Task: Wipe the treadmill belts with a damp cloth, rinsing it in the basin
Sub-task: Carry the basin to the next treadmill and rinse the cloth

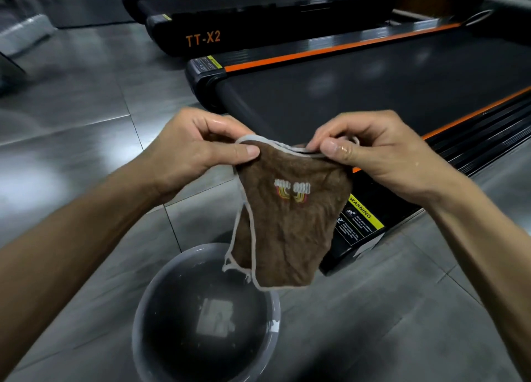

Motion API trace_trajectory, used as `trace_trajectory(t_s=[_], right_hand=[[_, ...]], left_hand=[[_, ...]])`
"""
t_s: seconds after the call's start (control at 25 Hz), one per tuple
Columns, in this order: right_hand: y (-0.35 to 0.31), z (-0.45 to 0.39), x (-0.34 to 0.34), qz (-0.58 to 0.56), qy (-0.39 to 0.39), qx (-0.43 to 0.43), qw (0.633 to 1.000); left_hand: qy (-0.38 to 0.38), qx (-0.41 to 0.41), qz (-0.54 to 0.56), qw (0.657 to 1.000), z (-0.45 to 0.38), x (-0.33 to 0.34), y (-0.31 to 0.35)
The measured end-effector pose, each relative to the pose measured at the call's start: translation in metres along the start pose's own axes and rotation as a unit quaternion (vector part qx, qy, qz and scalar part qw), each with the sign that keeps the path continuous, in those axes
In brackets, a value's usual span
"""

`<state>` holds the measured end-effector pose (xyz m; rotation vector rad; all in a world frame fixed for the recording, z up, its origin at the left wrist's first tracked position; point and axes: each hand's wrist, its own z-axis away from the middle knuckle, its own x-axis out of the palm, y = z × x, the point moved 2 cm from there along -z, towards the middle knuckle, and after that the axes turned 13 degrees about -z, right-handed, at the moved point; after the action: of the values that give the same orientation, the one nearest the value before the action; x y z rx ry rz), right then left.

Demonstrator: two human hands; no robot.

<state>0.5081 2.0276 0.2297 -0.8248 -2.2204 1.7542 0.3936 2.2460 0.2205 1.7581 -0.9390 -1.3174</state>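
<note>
I've got the brown cloth [290, 226] held up by its top edge: left hand [195, 148] grip pinching one corner, right hand [373, 154] grip pinching the other, thumb on the front. Cloth hangs above the water-filled basin [275, 318] on the floor [86, 117]. Nearest treadmill belt [373, 85] just behind; second treadmill [244, 16] farther back.

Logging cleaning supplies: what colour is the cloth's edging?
Pale grey-white edging on the brown cloth, held up by both hands; the head view shows it.
</note>
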Motion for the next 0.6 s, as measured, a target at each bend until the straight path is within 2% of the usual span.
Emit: trace_trajectory(t_s=[0.12, 0.2, 0.28, 0.36, 0.44, 0.52, 0.6], right_hand=[[-0.004, 0.006, -0.002, -0.003, -0.045, 0.046, 0.998], [-0.005, 0.008, -0.001, 0.041, -0.063, 0.081, 0.994], [-0.007, 0.007, -0.002, 0.174, -0.037, 0.067, 0.982], [-0.009, 0.007, -0.008, 0.253, 0.036, 0.045, 0.966], [-0.012, 0.012, -0.013, 0.184, 0.074, 0.042, 0.979], [-0.020, 0.020, -0.013, 0.031, 0.069, 0.030, 0.997], [-0.034, 0.025, -0.016, -0.098, 0.071, 0.008, 0.993]], left_hand=[[0.042, 0.010, 0.002, 0.999, -0.002, -0.004, 0.005], [0.055, 0.007, 0.015, 0.998, -0.002, -0.006, 0.007], [0.058, -0.003, 0.011, 0.998, -0.001, -0.006, 0.008], [0.067, -0.019, 0.013, 0.997, 0.000, -0.006, 0.009], [0.072, -0.025, 0.017, 0.997, 0.002, -0.010, 0.012], [0.058, -0.025, 0.036, 0.997, 0.005, -0.014, 0.017], [0.011, -0.020, 0.089, 0.996, 0.008, -0.016, 0.028]])
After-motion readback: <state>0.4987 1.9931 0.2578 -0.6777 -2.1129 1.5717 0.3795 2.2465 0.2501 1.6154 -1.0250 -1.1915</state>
